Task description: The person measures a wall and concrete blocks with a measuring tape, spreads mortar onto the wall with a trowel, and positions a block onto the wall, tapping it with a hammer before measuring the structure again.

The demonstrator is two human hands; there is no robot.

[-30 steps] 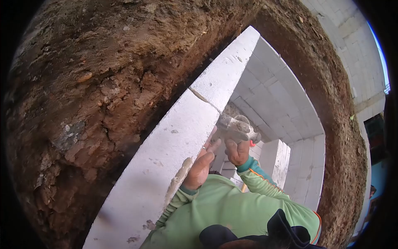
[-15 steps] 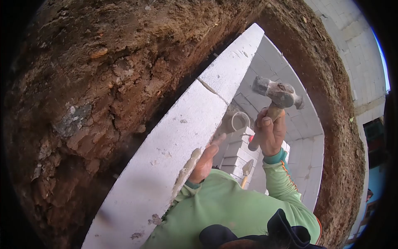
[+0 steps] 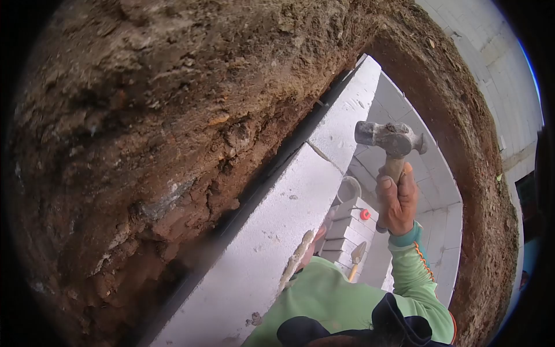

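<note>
My right hand (image 3: pixel 398 199) is closed round the handle of a hammer (image 3: pixel 392 139), whose metal head stands above the fist, to the right of the white block wall (image 3: pixel 277 222). The hammer is apart from the wall. Of my left hand (image 3: pixel 309 251) only a small part shows beside the inner edge of the wall; its fingers are mostly hidden behind the blocks. A joint crosses the wall top, and a rough chipped strip runs along its near inner edge.
A brown earth bank (image 3: pixel 144 144) rises left of the wall, with a narrow gap between. Inside the walls are stacked white blocks (image 3: pixel 347 231), a trowel (image 3: pixel 358 254), a red round object (image 3: pixel 365 214) and a pale bucket (image 3: pixel 348 189). More block walling curves round the right.
The hammer came up from beside the wall, away to the right, in my right hand. My left hand has become mostly hidden. The view has shifted, showing more of the wall's outer side.
</note>
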